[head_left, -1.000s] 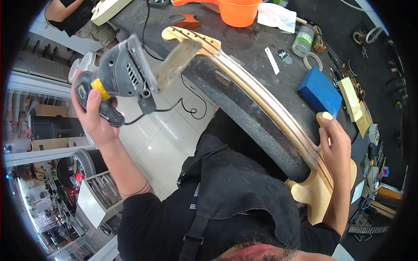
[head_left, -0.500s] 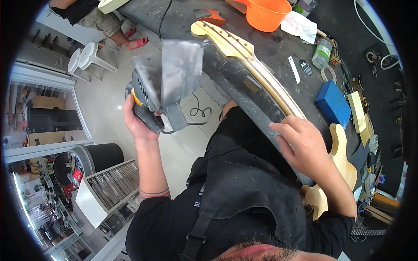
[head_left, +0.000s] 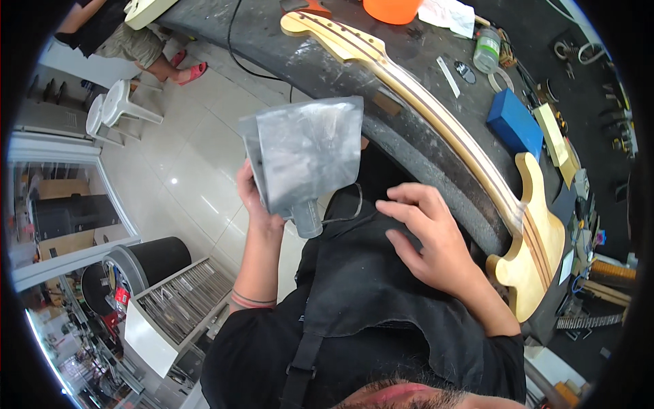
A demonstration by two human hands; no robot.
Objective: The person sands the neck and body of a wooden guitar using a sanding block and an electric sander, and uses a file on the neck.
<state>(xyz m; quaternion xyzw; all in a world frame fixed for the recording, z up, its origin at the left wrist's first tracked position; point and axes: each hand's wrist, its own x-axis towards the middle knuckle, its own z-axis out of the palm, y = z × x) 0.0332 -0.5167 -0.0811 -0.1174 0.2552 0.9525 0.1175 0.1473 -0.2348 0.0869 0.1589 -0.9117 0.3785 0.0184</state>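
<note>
My left hand [head_left: 257, 198] is closed around an electric sander, held up off the bench's near edge. Its grey dust bag [head_left: 310, 153] faces up and hides most of the tool's body; a clear plastic spout [head_left: 307, 219] sticks out below. Over my dark apron hovers my right hand [head_left: 426, 235], empty, with its fingers apart. It is nearest to the sander and the bench edge. A pale wooden guitar neck [head_left: 436, 112] with dark stripes lies along the bench, joined to a guitar body [head_left: 538, 252] at the right.
On the bench [head_left: 286, 58] are a blue block [head_left: 516, 123], a clear bottle [head_left: 486, 51], a metal ruler [head_left: 448, 76] and an orange container [head_left: 393, 8]. The sander's cord hangs by the edge. Another person [head_left: 129, 41] is at far left, near white stools [head_left: 129, 102] and a bin [head_left: 157, 262].
My left hand has brought the sander rightward and closer, turning the dust bag upward. My right hand has left the guitar neck and moved toward my body. The view has shifted.
</note>
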